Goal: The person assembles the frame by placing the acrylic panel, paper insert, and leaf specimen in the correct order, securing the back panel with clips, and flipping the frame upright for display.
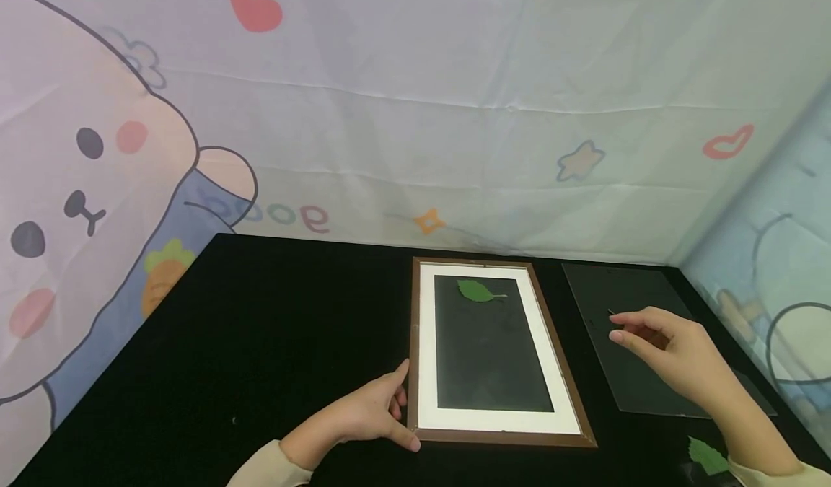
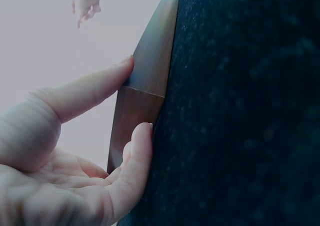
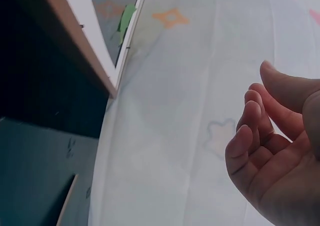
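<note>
A brown picture frame (image 1: 506, 439) with a white mat border (image 1: 427, 371) lies on the black table. Inside the border, near the far end of the dark panel (image 1: 490, 357), rests a green leaf (image 1: 475, 291) with its stem pointing right. My left hand (image 1: 373, 409) holds the frame's near left corner, thumb on the near side and fingers along the left side. My right hand (image 1: 671, 353) hovers above a dark flat board (image 1: 623, 371) right of the frame. Its fingers are loosely bent, thumb apart from them, and nothing shows between them in the right wrist view.
Another green leaf (image 1: 708, 456) lies near the table's front right, partly hidden by my right forearm. The board bears small dark fittings. Behind the black table (image 1: 273, 343) hangs a printed cloth (image 1: 402, 97), with more cloth on the right.
</note>
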